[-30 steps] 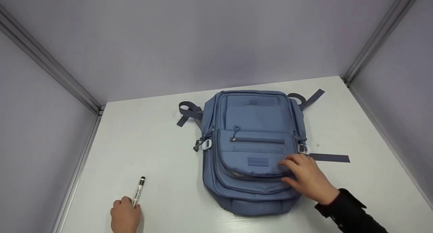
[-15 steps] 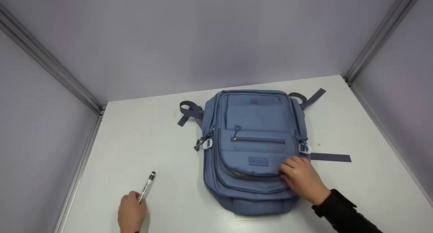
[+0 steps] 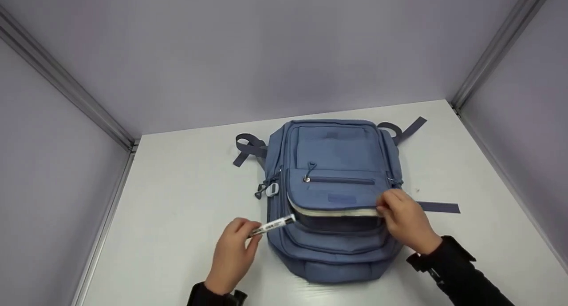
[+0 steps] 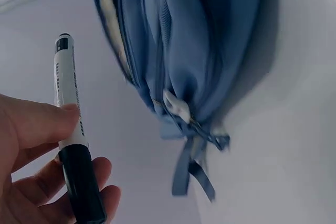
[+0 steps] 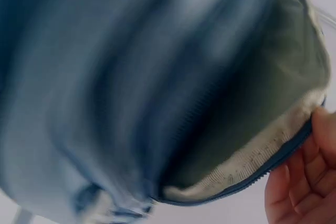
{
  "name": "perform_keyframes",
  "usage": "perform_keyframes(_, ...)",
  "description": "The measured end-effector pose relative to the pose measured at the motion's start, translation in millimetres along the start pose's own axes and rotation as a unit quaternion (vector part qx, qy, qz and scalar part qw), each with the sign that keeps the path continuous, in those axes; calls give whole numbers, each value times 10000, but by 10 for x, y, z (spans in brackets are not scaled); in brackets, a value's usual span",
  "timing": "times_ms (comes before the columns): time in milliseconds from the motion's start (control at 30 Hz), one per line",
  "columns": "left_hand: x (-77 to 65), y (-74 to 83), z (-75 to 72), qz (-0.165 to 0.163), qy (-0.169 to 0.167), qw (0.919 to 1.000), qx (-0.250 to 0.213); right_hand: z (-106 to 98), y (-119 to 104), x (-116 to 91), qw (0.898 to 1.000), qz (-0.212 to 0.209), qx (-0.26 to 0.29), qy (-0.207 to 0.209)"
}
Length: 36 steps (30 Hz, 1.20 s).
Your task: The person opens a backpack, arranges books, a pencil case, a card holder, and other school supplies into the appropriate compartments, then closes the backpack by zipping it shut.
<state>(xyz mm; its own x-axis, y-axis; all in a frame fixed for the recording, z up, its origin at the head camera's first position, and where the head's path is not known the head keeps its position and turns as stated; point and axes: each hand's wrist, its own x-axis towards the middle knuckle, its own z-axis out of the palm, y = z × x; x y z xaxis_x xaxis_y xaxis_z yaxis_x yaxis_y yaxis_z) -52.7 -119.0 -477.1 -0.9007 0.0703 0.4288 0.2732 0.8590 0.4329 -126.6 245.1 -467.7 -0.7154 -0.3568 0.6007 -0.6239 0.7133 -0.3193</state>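
A blue backpack [image 3: 337, 155] lies on its back on the white table, its front pocket gaping. My right hand [image 3: 406, 219] pinches the lifted edge of the pocket flap [image 3: 341, 198] at its right side. In the right wrist view the pocket's greenish lining [image 5: 262, 98] and pale zipper border show, with the fingers [image 5: 302, 182] on that edge. My left hand [image 3: 235, 252] holds a white marker [image 3: 273, 225] with black ends between thumb and fingers. The marker's tip overlaps the left edge of the pocket opening in the head view; whether it touches cannot be told.
Dark straps [image 3: 250, 148] spread from the backpack's upper left, and another strap [image 3: 439, 207] lies to its right. A white buckle [image 3: 272, 189] sits on its left side. Pale panels [image 3: 284, 53] wall in the table [image 3: 191, 177] at the back and sides.
My left hand has lifted the marker off the table and brought it right, beside the backpack. My right hand has taken hold of the pocket flap and raised it, widening the opening.
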Motion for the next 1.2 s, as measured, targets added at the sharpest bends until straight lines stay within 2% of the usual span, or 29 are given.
perform_keyframes(100,130,204,108,858,222,9961,50,-75,-6,169,9982,410,258,340)
perform_keyframes(167,239,321,191,1280,319,9911,202,-92,0,274,9951,640,441,608)
perform_keyframes(267,401,468,327,1731,293,9824,636,-78,14,381,9900,869,591,940)
perform_keyframes(400,579,630,501,2126,5,9702,1160,-38,19,435,9851,1043,651,1205)
perform_keyframes(533,707,739,651,2137,-333,9659,1425,-7,14,452,9825,1128,672,1318)
perform_keyframes(667,750,758,750,1802,-746,9678,1591,19,4,444,9812,1210,732,1315)
perform_keyframes(767,713,734,753,1729,-1071,9685,1440,27,-3,429,9812,1242,797,1245)
perform_keyframes(900,642,693,698,1944,-1275,9673,1014,14,-8,408,9826,1174,858,1157)
perform_keyframes(1000,595,663,632,2088,-1294,9677,568,-3,-1,368,9841,1087,930,1051)
perform_keyframes(1067,563,637,579,2186,-1168,9686,212,-16,4,322,9857,1021,1004,893)
perform_keyframes(1133,532,607,532,2342,-828,9686,-124,-27,8,260,9867,967,1099,705)
perform_keyframes(1200,511,575,503,2503,-277,9673,-290,-34,9,187,9880,874,1161,529)
